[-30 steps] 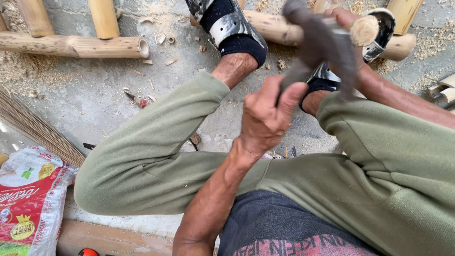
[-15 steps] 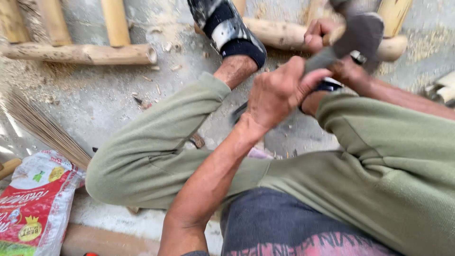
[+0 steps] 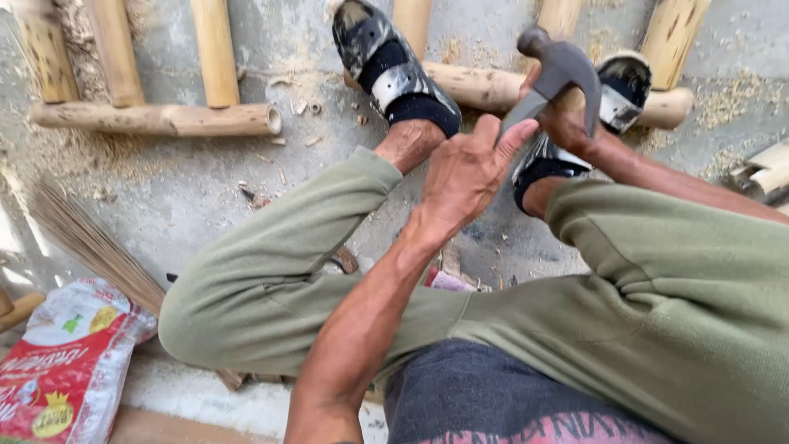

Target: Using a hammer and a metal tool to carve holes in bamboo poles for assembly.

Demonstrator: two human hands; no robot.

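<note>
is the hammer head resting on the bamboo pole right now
No, the hammer is raised in the air, gripped by the right hand above the bamboo pole.

The hammer [image 3: 559, 70] has a dark grey head. The trousers [image 3: 657, 288] are olive green, the bamboo poles [image 3: 156, 119] pale tan. The sack [image 3: 62, 370] is white, red and yellow.
</note>
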